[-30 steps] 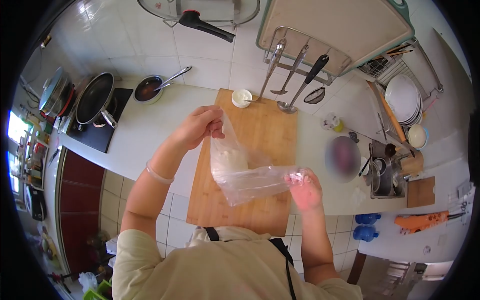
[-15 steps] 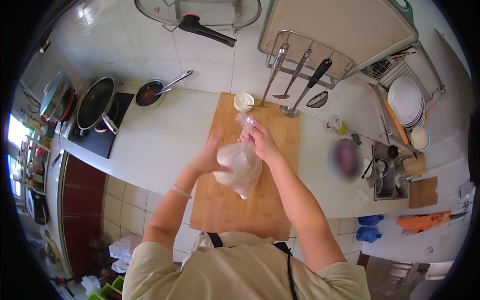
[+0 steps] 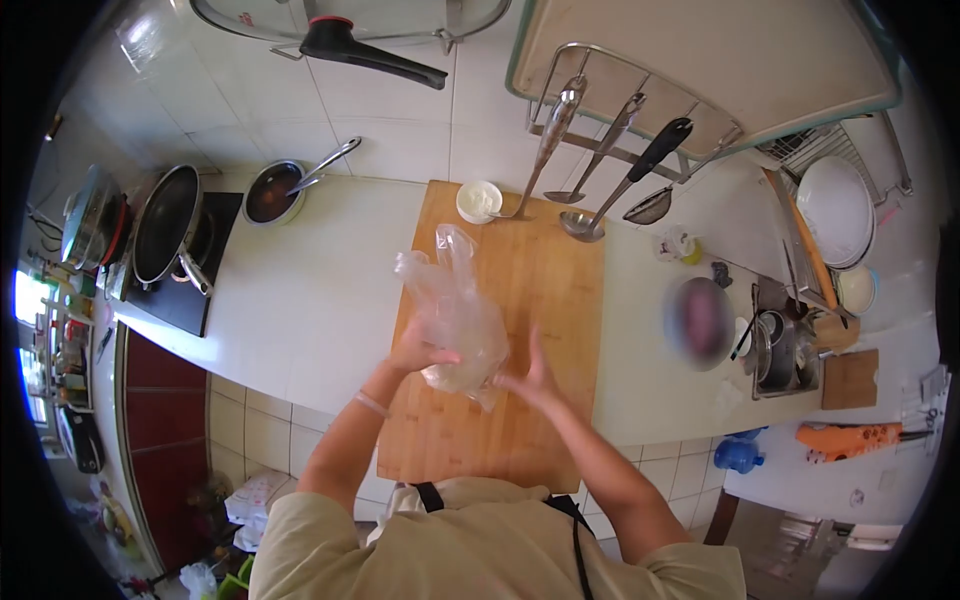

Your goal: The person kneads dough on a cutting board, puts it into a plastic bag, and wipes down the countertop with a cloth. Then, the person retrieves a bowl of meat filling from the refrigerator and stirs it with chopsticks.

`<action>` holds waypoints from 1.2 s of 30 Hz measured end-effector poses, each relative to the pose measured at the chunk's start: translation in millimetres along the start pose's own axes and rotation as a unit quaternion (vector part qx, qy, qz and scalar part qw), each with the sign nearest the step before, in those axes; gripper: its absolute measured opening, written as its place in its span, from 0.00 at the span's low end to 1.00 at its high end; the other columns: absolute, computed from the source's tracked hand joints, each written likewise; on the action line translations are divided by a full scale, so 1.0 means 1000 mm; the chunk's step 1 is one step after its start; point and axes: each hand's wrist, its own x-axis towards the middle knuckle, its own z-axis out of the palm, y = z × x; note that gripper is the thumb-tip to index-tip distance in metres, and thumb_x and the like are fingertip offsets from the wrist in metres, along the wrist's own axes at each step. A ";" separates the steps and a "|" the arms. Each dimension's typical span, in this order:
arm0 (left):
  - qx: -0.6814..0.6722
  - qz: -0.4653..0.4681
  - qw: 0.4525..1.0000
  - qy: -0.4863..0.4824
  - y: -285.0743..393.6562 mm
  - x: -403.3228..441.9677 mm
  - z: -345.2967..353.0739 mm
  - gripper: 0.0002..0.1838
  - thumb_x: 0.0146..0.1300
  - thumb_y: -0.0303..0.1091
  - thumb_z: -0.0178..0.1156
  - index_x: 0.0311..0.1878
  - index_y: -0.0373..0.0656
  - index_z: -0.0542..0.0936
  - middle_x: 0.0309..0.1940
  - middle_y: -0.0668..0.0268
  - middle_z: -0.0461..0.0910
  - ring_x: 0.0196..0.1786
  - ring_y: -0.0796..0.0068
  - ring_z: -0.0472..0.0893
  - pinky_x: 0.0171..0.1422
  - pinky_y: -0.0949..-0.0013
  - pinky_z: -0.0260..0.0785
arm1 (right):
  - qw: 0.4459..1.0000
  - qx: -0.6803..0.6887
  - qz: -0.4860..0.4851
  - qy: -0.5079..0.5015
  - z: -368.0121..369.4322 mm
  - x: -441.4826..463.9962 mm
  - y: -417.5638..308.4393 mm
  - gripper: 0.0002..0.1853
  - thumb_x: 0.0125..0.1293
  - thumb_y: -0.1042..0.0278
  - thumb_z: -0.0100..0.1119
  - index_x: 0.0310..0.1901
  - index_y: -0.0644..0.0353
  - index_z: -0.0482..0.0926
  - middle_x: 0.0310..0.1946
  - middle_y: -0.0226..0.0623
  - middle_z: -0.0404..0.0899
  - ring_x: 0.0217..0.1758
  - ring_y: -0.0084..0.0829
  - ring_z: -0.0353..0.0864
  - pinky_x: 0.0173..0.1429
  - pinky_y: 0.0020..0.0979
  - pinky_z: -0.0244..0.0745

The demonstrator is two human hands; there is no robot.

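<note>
A clear plastic bag [image 3: 465, 315] with a pale, dough-like lump in its lower part is over the wooden cutting board [image 3: 545, 420]. Its loose top stands up, with two ends spread apart. My left hand [image 3: 420, 352] grips the bag's lower left side, the thumb lying across the front. At the lower right, my right hand [image 3: 535, 378] has its fingers apart, some of them at the bag's edge; it is slightly blurred. Toward the back of the board stands a small white bowl [image 3: 479, 202] of white stuff, beside a ladle.
Ladles, a turner and a strainer hang from a wall rack [image 3: 640, 165]. To the left are a saucepan [image 3: 272, 192] and a frying pan [image 3: 168, 225] by the cooktop. A blurred round bowl [image 3: 700, 323] and a sink [image 3: 785, 365] are on the right.
My right hand has let go of the bag's gathered neck and moved down to its lower right. The neck has opened out. My left hand has closed on the bag's side.
</note>
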 end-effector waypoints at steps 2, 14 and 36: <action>-0.122 -0.023 0.990 0.065 -0.027 -0.020 -0.013 0.26 0.62 0.35 0.58 0.63 0.37 0.70 0.56 0.56 0.75 0.62 0.63 0.72 0.63 0.63 0.67 | 0.999 -0.049 0.015 -0.016 0.021 -0.022 0.020 0.66 0.45 0.48 0.79 0.74 0.67 0.41 0.75 0.59 0.39 0.81 0.47 0.36 0.79 0.43 0.42; 0.161 -0.054 0.985 0.019 -0.026 -0.034 0.022 0.18 0.60 0.36 0.56 0.50 0.38 0.79 0.52 0.53 0.78 0.56 0.52 0.76 0.62 0.57 0.67 | 0.985 -0.098 -0.129 -0.062 0.059 0.054 -0.025 0.49 0.37 0.51 0.81 0.63 0.57 0.68 0.64 0.45 0.67 0.70 0.50 0.61 0.71 0.45 0.59; 0.297 0.113 0.946 0.067 -0.049 -0.086 -0.041 0.20 0.64 0.33 0.61 0.58 0.41 0.76 0.57 0.57 0.76 0.57 0.59 0.76 0.63 0.59 0.69 | 0.925 -0.318 -0.138 -0.159 0.056 0.097 -0.070 0.26 0.47 0.67 0.65 0.51 0.58 0.77 0.48 0.42 0.79 0.55 0.44 0.75 0.59 0.40 0.71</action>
